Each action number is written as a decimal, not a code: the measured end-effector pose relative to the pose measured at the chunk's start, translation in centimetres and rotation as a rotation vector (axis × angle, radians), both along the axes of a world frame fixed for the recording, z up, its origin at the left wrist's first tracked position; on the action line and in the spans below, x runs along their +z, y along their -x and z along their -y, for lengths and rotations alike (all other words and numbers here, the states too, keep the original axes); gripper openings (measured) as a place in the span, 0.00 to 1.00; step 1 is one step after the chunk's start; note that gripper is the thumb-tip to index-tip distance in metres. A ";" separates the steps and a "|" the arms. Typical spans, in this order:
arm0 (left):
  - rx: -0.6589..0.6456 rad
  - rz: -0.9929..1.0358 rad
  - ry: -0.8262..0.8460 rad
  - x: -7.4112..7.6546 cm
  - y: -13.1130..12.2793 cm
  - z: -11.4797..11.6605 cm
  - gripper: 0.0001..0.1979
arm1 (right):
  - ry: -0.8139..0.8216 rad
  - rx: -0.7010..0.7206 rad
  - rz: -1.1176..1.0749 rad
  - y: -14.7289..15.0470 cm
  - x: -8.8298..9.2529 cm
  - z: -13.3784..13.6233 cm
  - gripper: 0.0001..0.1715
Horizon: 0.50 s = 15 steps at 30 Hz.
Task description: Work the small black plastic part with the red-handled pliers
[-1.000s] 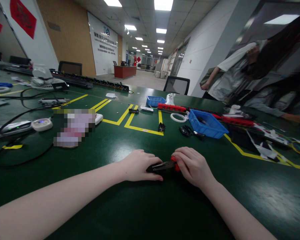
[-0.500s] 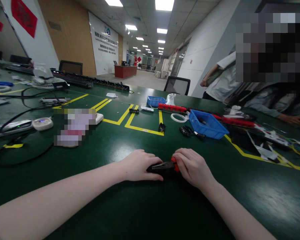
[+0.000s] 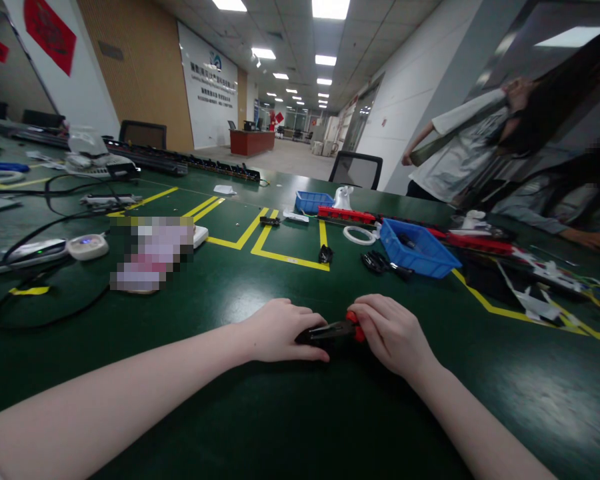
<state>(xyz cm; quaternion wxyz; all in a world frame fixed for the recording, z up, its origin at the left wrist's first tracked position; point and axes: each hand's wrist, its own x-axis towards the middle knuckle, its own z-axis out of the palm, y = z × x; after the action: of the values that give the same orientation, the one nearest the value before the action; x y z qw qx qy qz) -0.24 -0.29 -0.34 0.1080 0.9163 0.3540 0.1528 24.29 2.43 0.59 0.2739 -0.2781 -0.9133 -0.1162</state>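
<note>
My right hand [image 3: 393, 333] is closed around the red handles of a pair of pliers [image 3: 338, 329]. The dark metal jaws point left, toward my left hand [image 3: 280, 333]. Between its thumb and fingers, my left hand grips a small black part [image 3: 305, 337], mostly covered by the hand. The plier tips lie over or against this part; whether the jaws clamp it cannot be made out. Both hands are low over the green table [image 3: 230, 413].
Ahead to the right stands a blue bin [image 3: 420, 257], with black clips [image 3: 375, 262] beside it. A white ring [image 3: 359, 235], a smaller blue bin [image 3: 313, 201] and red strips [image 3: 347, 215] lie beyond. Cables and a phone [image 3: 153, 257] are leftward. People are at the right.
My right hand and the pliers have shifted slightly to the right. My left hand stays nearly in place, still gripping the black part.
</note>
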 end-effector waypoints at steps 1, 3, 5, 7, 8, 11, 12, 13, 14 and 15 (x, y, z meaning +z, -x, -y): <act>0.001 -0.003 -0.002 0.0 0.0 0.0 0.22 | -0.003 0.005 0.003 0.0 0.0 0.0 0.13; 0.002 -0.007 -0.003 0.0 0.0 0.0 0.22 | -0.008 0.006 0.009 0.1 -0.1 0.0 0.13; 0.003 -0.009 -0.006 0.1 0.0 0.1 0.22 | -0.008 0.000 0.022 0.2 -0.1 0.1 0.13; 0.007 -0.015 -0.009 0.1 -0.1 0.1 0.22 | -0.003 -0.003 0.034 0.4 -0.1 0.1 0.14; 0.009 -0.018 -0.011 0.1 -0.1 0.1 0.23 | -0.002 -0.002 0.037 0.4 -0.1 0.1 0.15; 0.008 -0.023 -0.006 0.2 -0.1 0.1 0.23 | -0.003 -0.002 0.041 0.5 0.0 0.2 0.15; 0.007 -0.023 -0.004 0.2 -0.1 0.1 0.22 | -0.003 -0.003 0.043 0.5 0.1 0.3 0.15; 0.006 -0.024 -0.002 0.2 0.0 0.1 0.22 | -0.002 -0.003 0.046 0.5 0.1 0.3 0.14; 0.005 -0.024 -0.001 0.2 0.0 0.1 0.22 | -0.005 -0.002 0.049 0.5 0.1 0.4 0.14; 0.004 -0.023 0.000 0.2 0.0 0.1 0.22 | -0.010 -0.003 0.051 0.6 0.1 0.4 0.14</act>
<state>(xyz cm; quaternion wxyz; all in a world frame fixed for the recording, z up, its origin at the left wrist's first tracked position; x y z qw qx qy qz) -0.24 -0.35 -0.13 0.1036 0.9173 0.3572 0.1425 23.72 2.03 0.69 0.2520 -0.2749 -0.9190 -0.1282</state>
